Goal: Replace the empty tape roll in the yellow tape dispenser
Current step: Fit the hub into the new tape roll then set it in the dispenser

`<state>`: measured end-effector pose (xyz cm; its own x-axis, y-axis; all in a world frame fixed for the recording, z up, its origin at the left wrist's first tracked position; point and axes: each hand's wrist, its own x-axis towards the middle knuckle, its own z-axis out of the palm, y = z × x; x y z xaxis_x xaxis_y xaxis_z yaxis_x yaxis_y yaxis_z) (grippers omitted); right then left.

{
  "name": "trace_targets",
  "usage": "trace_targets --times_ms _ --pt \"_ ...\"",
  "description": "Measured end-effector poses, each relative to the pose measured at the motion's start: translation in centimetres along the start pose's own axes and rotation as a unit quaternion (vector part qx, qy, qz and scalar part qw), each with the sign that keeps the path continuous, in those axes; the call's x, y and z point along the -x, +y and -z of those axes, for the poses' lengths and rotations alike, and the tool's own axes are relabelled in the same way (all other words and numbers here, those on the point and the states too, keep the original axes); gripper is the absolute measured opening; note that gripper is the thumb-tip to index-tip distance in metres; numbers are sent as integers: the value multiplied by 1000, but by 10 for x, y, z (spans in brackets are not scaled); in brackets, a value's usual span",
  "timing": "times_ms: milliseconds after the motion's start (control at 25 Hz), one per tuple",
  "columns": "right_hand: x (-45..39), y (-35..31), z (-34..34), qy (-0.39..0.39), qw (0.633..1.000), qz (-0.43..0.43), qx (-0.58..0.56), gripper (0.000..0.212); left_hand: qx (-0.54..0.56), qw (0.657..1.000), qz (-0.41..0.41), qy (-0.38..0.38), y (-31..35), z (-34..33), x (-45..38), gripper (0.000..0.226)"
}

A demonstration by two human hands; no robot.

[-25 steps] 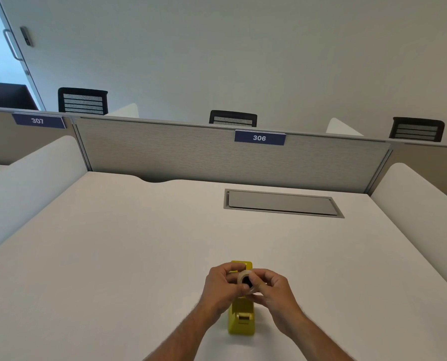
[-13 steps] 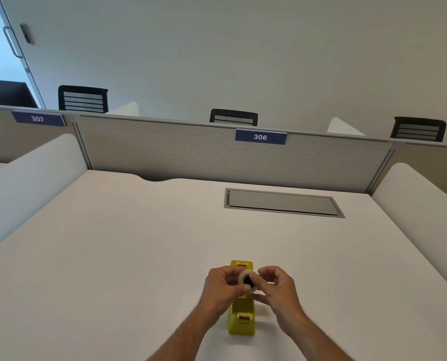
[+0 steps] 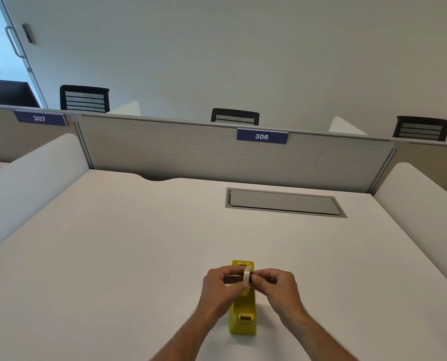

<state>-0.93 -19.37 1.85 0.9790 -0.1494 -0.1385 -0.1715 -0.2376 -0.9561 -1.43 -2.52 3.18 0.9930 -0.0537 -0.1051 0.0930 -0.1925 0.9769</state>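
Both forearms bare and converging from the near edge of the tabletop, left hand and right hand raised knuckles-up, fingers curled inward, fingertips of both pinched from either side on the tape roll held edge-on between them.

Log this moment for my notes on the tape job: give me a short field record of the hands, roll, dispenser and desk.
left hand: fingers pinch the roll from its left side
right hand: fingers pinch the roll from its right side
roll: pale tape, held on edge above the dispenser
dispenser: yellow, stands on the desk, lengthwise away from the person
roll seated: cannot tell, hands hide the cradle
desk: white, with a grey hatch near the back
partition label: 306
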Motion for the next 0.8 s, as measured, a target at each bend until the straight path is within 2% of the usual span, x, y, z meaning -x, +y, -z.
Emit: trace_targets --times_ms 160,600,800 --pt "-3 2 -5 1 1000 9 28 14 -27 999 -3 24 -3 1 -5 39" --pt "-16 2 -7 -25 982 81 171 4 -61 997 -12 36 -21 2 -23 27" --pt "-19 7 -9 -15 974 100 203 9 -72 996 -12 47 -23 1 -25 36"
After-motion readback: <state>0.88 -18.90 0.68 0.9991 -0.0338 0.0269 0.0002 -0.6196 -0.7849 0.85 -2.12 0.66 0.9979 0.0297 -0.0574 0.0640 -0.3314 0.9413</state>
